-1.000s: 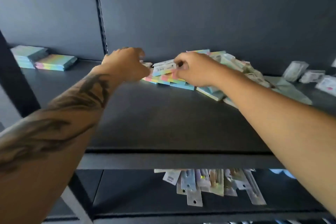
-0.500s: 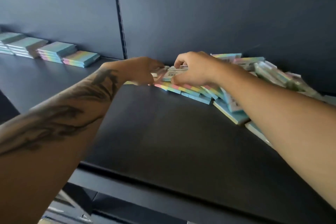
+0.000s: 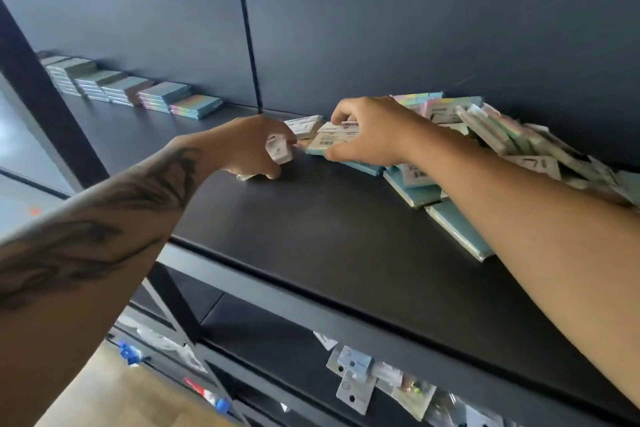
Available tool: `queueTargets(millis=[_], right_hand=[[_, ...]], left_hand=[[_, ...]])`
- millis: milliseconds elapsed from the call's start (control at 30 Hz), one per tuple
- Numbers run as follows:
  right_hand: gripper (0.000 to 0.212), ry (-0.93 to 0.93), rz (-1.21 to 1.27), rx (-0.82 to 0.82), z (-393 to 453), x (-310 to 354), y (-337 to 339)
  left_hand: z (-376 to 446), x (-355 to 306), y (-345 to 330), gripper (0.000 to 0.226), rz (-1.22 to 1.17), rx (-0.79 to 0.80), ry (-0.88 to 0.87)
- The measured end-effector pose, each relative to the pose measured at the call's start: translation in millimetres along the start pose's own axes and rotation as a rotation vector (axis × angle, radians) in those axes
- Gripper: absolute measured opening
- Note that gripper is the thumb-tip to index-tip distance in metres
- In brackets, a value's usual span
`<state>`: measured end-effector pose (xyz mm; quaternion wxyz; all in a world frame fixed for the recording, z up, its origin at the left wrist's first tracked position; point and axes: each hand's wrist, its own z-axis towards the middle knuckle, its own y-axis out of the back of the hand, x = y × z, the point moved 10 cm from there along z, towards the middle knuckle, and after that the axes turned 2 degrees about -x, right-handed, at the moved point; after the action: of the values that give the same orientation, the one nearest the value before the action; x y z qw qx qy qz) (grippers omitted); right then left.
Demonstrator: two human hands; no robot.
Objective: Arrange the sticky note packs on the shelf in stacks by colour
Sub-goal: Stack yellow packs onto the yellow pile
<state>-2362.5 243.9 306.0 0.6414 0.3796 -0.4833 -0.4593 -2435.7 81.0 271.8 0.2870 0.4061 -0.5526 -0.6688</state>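
Sticky note packs already sorted sit as a row of low stacks (image 3: 138, 88) far to the left of both hands on the shelf (image 3: 311, 218); since a second ago more of that row shows, and the left hand (image 3: 256, 146) now curls its fingers around a small pack (image 3: 280, 149) that it was only reaching toward before. Just to its right, the right hand (image 3: 367, 135) has stayed on the near edge of the loose heap (image 3: 502, 146), fingers pinching a labelled pack (image 3: 334, 139), so the pickup looks under way.
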Motion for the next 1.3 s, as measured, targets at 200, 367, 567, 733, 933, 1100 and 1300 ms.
queueTargets(millis=[200,367,567,733,933,1100,1300], right_hand=[[0.059,0.096,0.065,-0.027,-24,23,-7],[0.057,0.128,0.138,-0.082,-51,55,-11],[0.044,0.136,0.206,-0.106,-84,133,-29],[0.049,0.205,0.223,-0.061,-89,260,-74],[0.041,0.273,0.248,0.072,-56,423,-135],[0.054,0.327,0.254,0.091,-5,518,-186],[0.047,0.361,0.319,0.069,94,595,-229]], left_hand=[[-50,5,3,0.057,-0.031,-0.026,0.059],[-106,5,15,0.068,0.063,0.043,0.024],[-209,51,53,0.073,0.046,-0.035,-0.017],[-289,168,78,0.071,0.085,-0.020,0.022],[-361,349,95,0.069,0.139,-0.001,0.186],[-389,450,103,0.071,0.112,-0.013,0.255],[-403,561,108,0.071,0.219,-0.037,0.449]])
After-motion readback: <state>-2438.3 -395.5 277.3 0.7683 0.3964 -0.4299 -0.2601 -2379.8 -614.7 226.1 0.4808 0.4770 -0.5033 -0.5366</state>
